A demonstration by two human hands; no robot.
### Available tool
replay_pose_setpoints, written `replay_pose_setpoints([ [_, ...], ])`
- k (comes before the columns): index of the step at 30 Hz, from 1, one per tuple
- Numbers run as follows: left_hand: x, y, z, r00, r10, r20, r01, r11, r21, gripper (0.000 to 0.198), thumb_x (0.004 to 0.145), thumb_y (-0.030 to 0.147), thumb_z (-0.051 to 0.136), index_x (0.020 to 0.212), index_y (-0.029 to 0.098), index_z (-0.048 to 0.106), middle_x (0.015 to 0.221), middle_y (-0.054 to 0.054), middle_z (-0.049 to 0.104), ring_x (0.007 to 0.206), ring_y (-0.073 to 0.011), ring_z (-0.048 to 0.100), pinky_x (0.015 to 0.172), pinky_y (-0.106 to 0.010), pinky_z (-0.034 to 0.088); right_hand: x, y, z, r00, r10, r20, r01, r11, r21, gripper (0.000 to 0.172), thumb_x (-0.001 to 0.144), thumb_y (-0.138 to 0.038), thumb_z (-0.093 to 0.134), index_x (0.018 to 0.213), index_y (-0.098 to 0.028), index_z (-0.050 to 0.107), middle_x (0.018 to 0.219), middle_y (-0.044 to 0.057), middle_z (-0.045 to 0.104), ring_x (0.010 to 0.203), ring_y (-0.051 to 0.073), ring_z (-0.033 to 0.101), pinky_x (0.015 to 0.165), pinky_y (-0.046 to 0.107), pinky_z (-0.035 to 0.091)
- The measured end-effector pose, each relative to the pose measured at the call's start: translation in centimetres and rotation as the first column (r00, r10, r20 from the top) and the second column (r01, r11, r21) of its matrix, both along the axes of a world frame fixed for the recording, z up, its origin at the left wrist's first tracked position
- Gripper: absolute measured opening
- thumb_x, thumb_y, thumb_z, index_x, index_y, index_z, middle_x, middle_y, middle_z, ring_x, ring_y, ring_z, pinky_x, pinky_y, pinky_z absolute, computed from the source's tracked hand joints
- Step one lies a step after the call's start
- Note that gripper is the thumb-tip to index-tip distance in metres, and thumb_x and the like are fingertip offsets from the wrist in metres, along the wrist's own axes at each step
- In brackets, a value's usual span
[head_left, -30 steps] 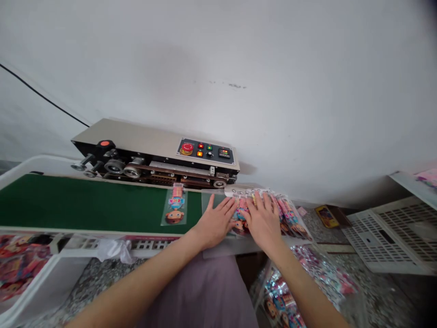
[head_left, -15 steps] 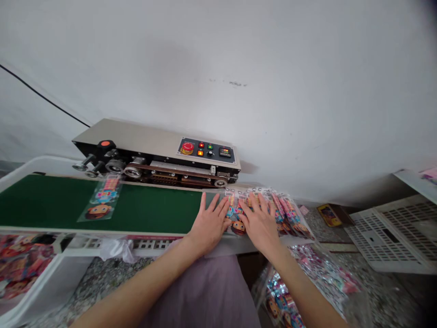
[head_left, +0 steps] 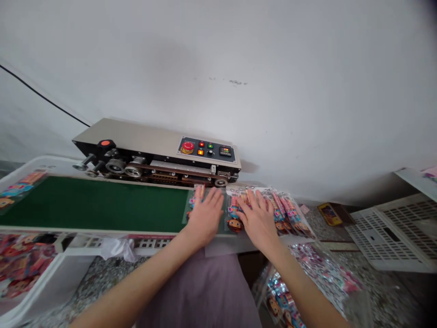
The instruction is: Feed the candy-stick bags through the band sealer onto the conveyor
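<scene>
Packet (head_left: 190, 206) lying crosswise on green belt (head_left: 119, 205), under nearer left hand (head_left: 205, 218); I'm seeing that and right hand (head_left: 258, 217) spread, ungripping.

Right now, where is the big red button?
In the head view, the red button is left of centre, at the left end of the control panel, beside small lit buttons, beyond the left hand.
</scene>
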State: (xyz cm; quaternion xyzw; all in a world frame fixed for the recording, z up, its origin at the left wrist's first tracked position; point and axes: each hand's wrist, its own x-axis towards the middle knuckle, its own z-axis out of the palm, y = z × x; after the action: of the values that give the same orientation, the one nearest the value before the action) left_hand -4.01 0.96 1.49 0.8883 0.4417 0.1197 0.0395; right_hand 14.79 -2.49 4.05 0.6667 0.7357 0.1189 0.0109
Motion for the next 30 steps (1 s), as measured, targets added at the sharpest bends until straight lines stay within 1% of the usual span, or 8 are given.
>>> replay_pose_setpoints([
  [2,1.4,-0.3,-0.4,0.988,-0.152,0.026,0.151,0.988,0.004,0.052,0.107,0.034,0.027,0.153,0.015,0.038,0.162,-0.011,0.035,0.152,-0.0267,0.026,0.122,-0.067,0.01,0.7,-0.2,0.0,0.999,-0.024,0.027,0.023,1.0,0.011,0.041,0.099,-0.036,0.051,0.139,-0.03,0.059,0.157,0.011,0.044,0.145,0.038,0.033,0.112,0.059,0.028],
  [4,2.5,-0.4,-1.3,0.975,-0.22,0.037,0.219,0.975,0.029,0.056,0.108,0.04,0.022,0.156,0.014,0.031,0.164,-0.01,0.029,0.153,-0.0251,0.022,0.121,-0.067,0.014,1.4,-0.3,-0.1,0.998,-0.05,0.048,0.049,0.998,0.029,0.041,0.099,-0.035,0.051,0.138,-0.028,0.061,0.154,0.012,0.047,0.143,0.039,0.035,0.112,0.058,0.029],
  [8,3.0,-0.2,-2.4,0.985,-0.172,0.021,0.17,0.983,0.075,0.06,0.107,0.045,0.017,0.156,0.014,0.03,0.165,-0.011,0.028,0.153,-0.0248,0.023,0.121,-0.068,0.01,1.9,-0.3,-0.5,0.996,-0.067,0.051,0.064,0.996,0.054,0.04,0.098,-0.035,0.051,0.136,-0.025,0.063,0.152,0.013,0.049,0.142,0.039,0.036,0.112,0.056,0.029],
  [15,0.7,0.2,-2.4,0.994,-0.11,0.003,0.109,0.988,0.107,0.055,0.107,0.043,0.024,0.154,0.018,0.036,0.164,-0.011,0.031,0.152,-0.0257,0.027,0.122,-0.067,0.002,0.1,-0.4,-0.9,0.997,-0.056,-0.048,0.055,0.998,-0.017,0.042,0.099,-0.035,0.052,0.139,-0.027,0.059,0.156,0.011,0.045,0.144,0.036,0.035,0.112,0.054,0.031],
  [19,-0.7,0.0,-1.3,1.0,0.007,-0.03,-0.006,0.999,0.04,0.052,0.106,0.04,0.032,0.151,0.015,0.043,0.161,-0.014,0.036,0.149,-0.03,0.032,0.121,-0.068,0.005,-1.8,0.1,-0.6,0.994,-0.057,-0.098,0.051,0.996,-0.071,0.045,0.1,-0.043,0.05,0.141,-0.026,0.057,0.157,0.014,0.043,0.144,0.037,0.036,0.111,0.057,0.031],
  [22,-0.4,0.0,0.0,0.997,0.056,-0.055,-0.057,0.998,-0.007,0.05,0.104,0.034,0.037,0.146,0.01,0.048,0.159,-0.018,0.039,0.149,-0.0335,0.033,0.12,-0.069,0.007,-2.1,0.3,-0.1,0.992,-0.069,-0.104,0.061,0.995,-0.08,0.046,0.101,-0.048,0.045,0.14,-0.026,0.059,0.156,0.013,0.045,0.142,0.038,0.038,0.11,0.056,0.034],
  [27,1.9,0.1,-0.2,0.971,-0.238,0.019,0.238,0.971,-0.01,0.053,0.105,0.03,0.032,0.155,0.013,0.033,0.164,-0.011,0.03,0.152,-0.0273,0.026,0.122,-0.065,0.008,-0.7,0.1,0.9,0.995,-0.094,-0.029,0.092,0.994,-0.054,0.045,0.103,-0.043,0.043,0.139,-0.023,0.06,0.152,0.013,0.05,0.133,0.036,0.048,0.107,0.052,0.037],
  [30,2.5,0.1,-1.2,0.97,-0.238,0.048,0.237,0.971,0.021,0.056,0.107,0.038,0.027,0.158,0.015,0.028,0.164,-0.009,0.031,0.151,-0.0274,0.029,0.122,-0.065,0.007,0.1,0.1,1.1,0.997,-0.08,-0.018,0.079,0.996,-0.039,0.049,0.103,-0.036,0.043,0.149,-0.021,0.048,0.148,0.011,0.055,0.126,0.033,0.053,0.106,0.05,0.039],
])
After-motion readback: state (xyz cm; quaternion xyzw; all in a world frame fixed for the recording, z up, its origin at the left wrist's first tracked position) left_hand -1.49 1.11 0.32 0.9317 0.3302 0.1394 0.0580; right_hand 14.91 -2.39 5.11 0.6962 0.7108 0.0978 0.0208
